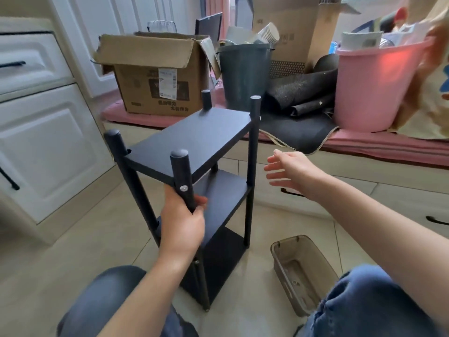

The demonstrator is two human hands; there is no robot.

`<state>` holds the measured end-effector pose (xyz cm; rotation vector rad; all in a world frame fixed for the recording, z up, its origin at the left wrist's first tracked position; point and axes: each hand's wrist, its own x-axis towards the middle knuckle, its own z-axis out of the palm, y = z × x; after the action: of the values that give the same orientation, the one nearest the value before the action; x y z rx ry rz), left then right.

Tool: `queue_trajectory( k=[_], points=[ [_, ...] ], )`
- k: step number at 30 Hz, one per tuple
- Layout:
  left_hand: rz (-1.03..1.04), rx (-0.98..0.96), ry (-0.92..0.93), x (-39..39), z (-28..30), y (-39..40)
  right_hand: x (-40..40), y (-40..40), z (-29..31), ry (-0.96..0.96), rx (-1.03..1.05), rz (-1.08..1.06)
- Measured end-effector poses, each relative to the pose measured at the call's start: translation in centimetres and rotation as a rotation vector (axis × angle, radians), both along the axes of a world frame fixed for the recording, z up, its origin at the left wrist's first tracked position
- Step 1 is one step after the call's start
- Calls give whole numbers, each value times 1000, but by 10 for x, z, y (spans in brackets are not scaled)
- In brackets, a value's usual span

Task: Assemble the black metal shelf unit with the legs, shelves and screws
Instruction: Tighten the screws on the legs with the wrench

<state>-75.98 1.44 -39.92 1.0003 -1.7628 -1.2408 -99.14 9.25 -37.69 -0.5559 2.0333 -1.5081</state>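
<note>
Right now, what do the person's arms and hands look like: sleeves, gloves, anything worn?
Both forearms are bare as far as the frame shows, with no sleeve edge in view. The left hand and right hand are bare: no gloves, and no rings, watch or bracelet visible. Nails look short and unpainted. Below the arms, the knees show blue denim jeans.

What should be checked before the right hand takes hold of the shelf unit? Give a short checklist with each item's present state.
1. Left hand grips the near leg: ok.
2. Right hand open and free, apart from the shelf unit: ok.
3. All four legs in place, three shelves mounted: ok.
4. Screw seated in the near leg: ok; the other screws: cannot tell.
5. Unit standing level on the floor: cannot tell, it looks tilted.
6. Plastic tray by the right knee, out of the way: ok.
</note>
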Motion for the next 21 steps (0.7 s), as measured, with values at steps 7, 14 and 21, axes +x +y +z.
queue_trajectory(
  k=[7, 14, 21],
  points=[
    [172, 74, 56, 7, 7, -60, -20, -50, 12, 5, -14, 5],
    [300, 16, 128, -6, 7, -110, -37, -119, 7, 335, -36, 100],
    [420, -190, 207, -39, 0, -177, -63, -184, -32, 393, -390, 67]
  ],
)
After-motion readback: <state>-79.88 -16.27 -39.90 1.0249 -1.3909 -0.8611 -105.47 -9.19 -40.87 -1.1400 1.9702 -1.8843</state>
